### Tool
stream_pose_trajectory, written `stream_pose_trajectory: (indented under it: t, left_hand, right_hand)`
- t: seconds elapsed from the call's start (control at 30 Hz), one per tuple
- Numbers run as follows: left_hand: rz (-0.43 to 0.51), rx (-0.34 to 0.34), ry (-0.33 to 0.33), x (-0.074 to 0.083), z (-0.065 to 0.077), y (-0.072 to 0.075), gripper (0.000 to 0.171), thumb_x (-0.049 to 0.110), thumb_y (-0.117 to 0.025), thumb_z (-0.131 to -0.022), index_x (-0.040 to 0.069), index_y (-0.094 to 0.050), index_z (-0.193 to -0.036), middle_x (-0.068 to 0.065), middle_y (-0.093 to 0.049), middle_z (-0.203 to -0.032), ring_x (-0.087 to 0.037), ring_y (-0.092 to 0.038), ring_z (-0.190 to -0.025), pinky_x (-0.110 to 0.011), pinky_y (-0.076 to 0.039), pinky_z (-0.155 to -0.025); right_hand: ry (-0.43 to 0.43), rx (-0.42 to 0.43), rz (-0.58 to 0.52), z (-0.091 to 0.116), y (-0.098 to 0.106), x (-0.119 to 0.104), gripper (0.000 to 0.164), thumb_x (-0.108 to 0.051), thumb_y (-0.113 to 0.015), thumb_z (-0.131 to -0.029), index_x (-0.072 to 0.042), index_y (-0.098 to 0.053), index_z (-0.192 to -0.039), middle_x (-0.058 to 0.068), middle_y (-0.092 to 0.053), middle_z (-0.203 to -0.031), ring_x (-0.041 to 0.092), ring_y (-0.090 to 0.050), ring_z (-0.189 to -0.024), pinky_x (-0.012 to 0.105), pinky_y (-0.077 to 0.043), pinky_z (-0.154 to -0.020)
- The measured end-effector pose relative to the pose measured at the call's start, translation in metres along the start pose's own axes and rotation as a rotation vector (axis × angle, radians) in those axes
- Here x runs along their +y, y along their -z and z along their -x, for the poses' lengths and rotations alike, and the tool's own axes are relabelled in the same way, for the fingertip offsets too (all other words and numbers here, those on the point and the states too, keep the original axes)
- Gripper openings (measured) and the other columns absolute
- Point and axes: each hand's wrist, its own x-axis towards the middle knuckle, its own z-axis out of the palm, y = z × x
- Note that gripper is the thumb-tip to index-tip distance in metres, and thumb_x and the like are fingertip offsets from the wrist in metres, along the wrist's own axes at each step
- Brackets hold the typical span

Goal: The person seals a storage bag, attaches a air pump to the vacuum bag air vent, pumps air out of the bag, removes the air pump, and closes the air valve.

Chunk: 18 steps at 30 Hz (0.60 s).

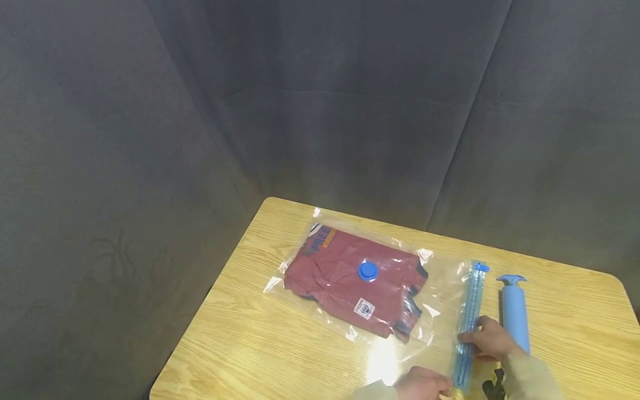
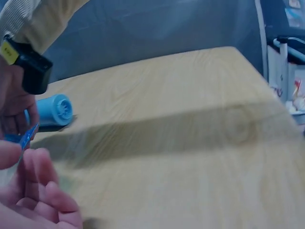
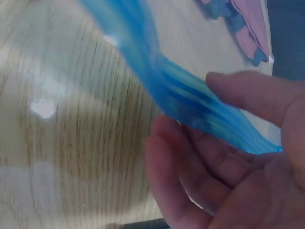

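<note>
A clear vacuum storage bag lies on the table with a folded maroon garment inside. The bag has a round blue valve, and a blue zip strip runs along its right end, with a blue slider at the far end. My left hand pinches the near corner of the strip between thumb and fingers. Farther along, my right hand holds the strip, its thumb above and curled fingers beneath. In the right wrist view the strip bends upward over those fingers.
A blue hand pump lies right of the bag, partly behind my right hand and sleeve. The wooden table ends at the left and back, where a dark grey curtain hangs. Stored items stand beyond the table in the left wrist view.
</note>
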Motion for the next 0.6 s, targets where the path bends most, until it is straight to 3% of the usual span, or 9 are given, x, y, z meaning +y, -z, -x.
stream_pose_trajectory:
  t: [0.1,0.2,0.27,0.37,0.4,0.53,0.6]
  left_hand:
    - [0.062,-0.067,0.06,0.004,-0.003,0.006,0.018,0.021,-0.068,-0.088,0.004,-0.074,-0.088,-0.004,-0.072,-0.078,-0.008,-0.061,-0.06,-0.025,-0.057,-0.064]
    - [0.028,-0.129,0.07,0.005,-0.004,0.016,0.018,0.023,-0.065,-0.091,0.008,-0.074,-0.09,-0.001,-0.073,-0.081,-0.007,-0.059,-0.06,-0.018,-0.051,-0.058]
    - [-0.022,-0.165,0.03,0.005,-0.004,0.027,0.017,0.021,-0.064,-0.091,0.007,-0.074,-0.09,-0.001,-0.073,-0.08,-0.007,-0.059,-0.058,-0.015,-0.049,-0.054]
    - [-0.149,-0.142,-0.094,0.008,-0.001,0.053,0.014,0.016,-0.062,-0.091,0.008,-0.073,-0.088,0.002,-0.07,-0.074,-0.007,-0.058,-0.054,-0.019,-0.049,-0.049]
    - [-0.204,-0.115,-0.168,0.01,-0.001,0.065,0.014,0.014,-0.061,-0.09,0.007,-0.073,-0.087,0.002,-0.069,-0.072,-0.007,-0.058,-0.054,-0.02,-0.05,-0.048]
    - [-0.501,0.094,-0.495,0.02,-0.01,0.122,0.014,0.013,-0.059,-0.09,0.008,-0.071,-0.092,0.003,-0.067,-0.078,-0.004,-0.059,-0.064,-0.021,-0.053,-0.059]
    - [-0.696,0.249,-0.627,0.025,-0.016,0.154,0.015,0.017,-0.059,-0.09,0.009,-0.071,-0.096,0.003,-0.068,-0.085,-0.005,-0.062,-0.073,-0.021,-0.053,-0.068]
  right_hand:
    - [0.021,0.049,0.042,-0.001,-0.003,0.001,0.07,-0.016,-0.068,-0.084,0.028,-0.03,-0.124,0.037,-0.056,-0.101,0.023,-0.065,-0.078,0.041,-0.06,-0.068]
    - [0.036,0.085,0.072,-0.001,-0.006,0.0,0.069,-0.015,-0.067,-0.085,0.028,-0.031,-0.123,0.042,-0.053,-0.105,0.024,-0.066,-0.078,0.039,-0.06,-0.065]
    - [0.034,0.1,0.082,0.0,-0.008,0.001,0.068,-0.015,-0.067,-0.085,0.028,-0.032,-0.123,0.043,-0.052,-0.107,0.023,-0.065,-0.078,0.038,-0.06,-0.064]
    - [0.035,0.106,0.09,0.003,-0.011,0.001,0.069,-0.017,-0.067,-0.085,0.029,-0.031,-0.124,0.045,-0.05,-0.11,0.023,-0.065,-0.078,0.037,-0.059,-0.064]
    - [0.036,0.109,0.092,0.004,-0.012,0.001,0.07,-0.017,-0.067,-0.086,0.029,-0.03,-0.124,0.045,-0.049,-0.111,0.024,-0.065,-0.078,0.036,-0.059,-0.064]
    - [0.035,0.134,0.098,0.007,-0.015,0.003,0.073,-0.02,-0.066,-0.087,0.028,-0.028,-0.126,0.046,-0.048,-0.112,0.031,-0.065,-0.081,0.038,-0.06,-0.065]
    - [0.026,0.166,0.108,0.008,-0.017,0.004,0.073,-0.02,-0.065,-0.088,0.027,-0.026,-0.128,0.047,-0.049,-0.112,0.037,-0.066,-0.083,0.04,-0.06,-0.066]
